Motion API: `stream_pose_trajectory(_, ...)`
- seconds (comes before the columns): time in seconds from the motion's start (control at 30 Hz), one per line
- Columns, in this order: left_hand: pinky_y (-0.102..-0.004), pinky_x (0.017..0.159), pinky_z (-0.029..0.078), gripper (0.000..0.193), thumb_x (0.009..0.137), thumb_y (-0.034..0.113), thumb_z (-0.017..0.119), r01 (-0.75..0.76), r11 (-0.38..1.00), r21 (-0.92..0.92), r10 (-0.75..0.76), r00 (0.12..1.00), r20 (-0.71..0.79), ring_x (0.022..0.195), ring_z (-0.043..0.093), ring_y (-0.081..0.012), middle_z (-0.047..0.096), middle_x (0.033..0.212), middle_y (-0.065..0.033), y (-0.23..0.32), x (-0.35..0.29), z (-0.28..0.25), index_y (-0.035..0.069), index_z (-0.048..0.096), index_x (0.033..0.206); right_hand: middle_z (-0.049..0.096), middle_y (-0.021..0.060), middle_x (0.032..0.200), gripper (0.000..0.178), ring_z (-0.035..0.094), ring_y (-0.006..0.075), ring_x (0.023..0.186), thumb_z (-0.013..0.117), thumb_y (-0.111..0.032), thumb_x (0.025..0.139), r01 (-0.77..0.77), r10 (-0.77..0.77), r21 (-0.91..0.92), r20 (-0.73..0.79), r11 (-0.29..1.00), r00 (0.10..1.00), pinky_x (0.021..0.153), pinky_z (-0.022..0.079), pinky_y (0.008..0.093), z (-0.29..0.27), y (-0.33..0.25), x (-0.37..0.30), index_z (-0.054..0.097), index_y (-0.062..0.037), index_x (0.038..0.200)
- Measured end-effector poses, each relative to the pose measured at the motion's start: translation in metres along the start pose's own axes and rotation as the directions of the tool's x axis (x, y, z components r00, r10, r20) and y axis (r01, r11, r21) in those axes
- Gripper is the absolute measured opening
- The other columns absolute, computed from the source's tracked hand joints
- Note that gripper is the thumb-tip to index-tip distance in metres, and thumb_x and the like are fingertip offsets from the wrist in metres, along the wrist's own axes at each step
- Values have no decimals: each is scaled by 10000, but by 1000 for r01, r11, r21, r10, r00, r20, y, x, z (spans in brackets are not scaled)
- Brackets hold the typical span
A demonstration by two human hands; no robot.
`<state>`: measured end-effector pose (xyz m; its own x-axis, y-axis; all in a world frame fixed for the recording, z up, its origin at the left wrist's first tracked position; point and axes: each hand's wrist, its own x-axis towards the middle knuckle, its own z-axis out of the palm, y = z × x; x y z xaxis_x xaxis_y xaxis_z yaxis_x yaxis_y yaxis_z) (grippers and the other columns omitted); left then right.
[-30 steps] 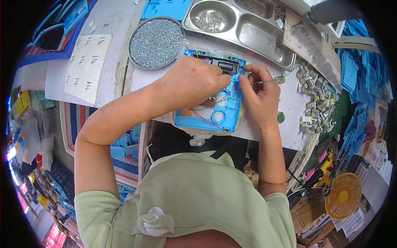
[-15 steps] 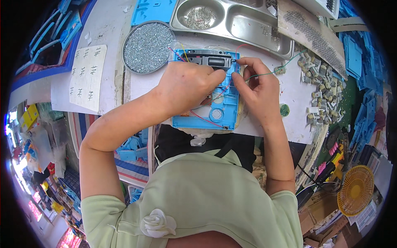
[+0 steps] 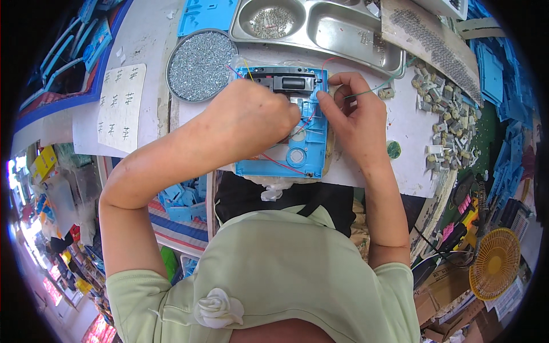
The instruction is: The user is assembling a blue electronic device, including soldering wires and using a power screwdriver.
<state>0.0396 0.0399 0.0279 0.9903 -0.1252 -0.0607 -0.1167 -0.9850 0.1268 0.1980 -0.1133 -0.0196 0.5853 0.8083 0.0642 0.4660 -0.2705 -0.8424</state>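
A light blue plastic casing (image 3: 316, 146) lies open-side up at the front of the table, with a black part (image 3: 293, 84) across its far end and red, yellow and other thin wires in it. My left hand (image 3: 257, 111) is closed over the casing's left half, back of the hand up; its fingertips and anything in them are hidden. At the casing's right edge is my right hand (image 3: 361, 117), fingers curled, thumb and index tip close to the edge. A green wire (image 3: 372, 90) runs into its curled fingers from the far right.
Beyond the casing stand a round tray of small screws (image 3: 200, 66) and a steel compartment tray (image 3: 343, 43) with small metal parts. Many small motor-like parts (image 3: 443, 114) lie in a heap at the right, below a board (image 3: 432, 43) bearing rows of small pieces. A paper sheet (image 3: 121, 106) lies left.
My left hand has drawn back to the left and toward me, away from the black part. My right hand stays at the casing's right edge, its index finger slightly shifted.
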Motion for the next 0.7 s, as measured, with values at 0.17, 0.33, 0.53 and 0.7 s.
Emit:
stream_pose_trajectory(0.17,-369,542,554,167,741,79,677,32,999,-15,-33,998,-59,682,722,-267,670,747,-106,15,-10,-2,-12,648,877,629,89,639,331,634,233,578,775,-288,867,-64,63,-71,-12,995,998,559,474,368,1,-1,16,676,-43,1065)
stream_pose_trajectory(0.33,-359,518,524,480,811,177,687,86,994,63,-86,996,6,606,676,-232,661,759,-73,22,-15,13,-37,647,1238,619,74,618,357,583,195,545,774,-309,872,-103,107,-101,28,990,994,549,456,354,5,5,38,732,0,1044)
stream_pose_trajectory(0.53,-356,503,509,579,809,173,692,205,979,-17,-202,974,105,601,674,-230,674,774,-93,35,-23,10,-42,586,1337,643,11,734,240,544,71,672,750,-185,915,-81,115,310,-94,947,989,593,434,254,5,6,25,730,31,1018)
stream_pose_trajectory(0.7,-372,551,506,610,811,177,700,200,925,-324,-263,951,-164,677,675,-248,636,789,-84,37,-42,24,-12,550,1371,674,40,806,79,582,93,713,742,-39,891,-74,121,398,-95,914,988,637,465,242,-25,0,-62,694,22,907)
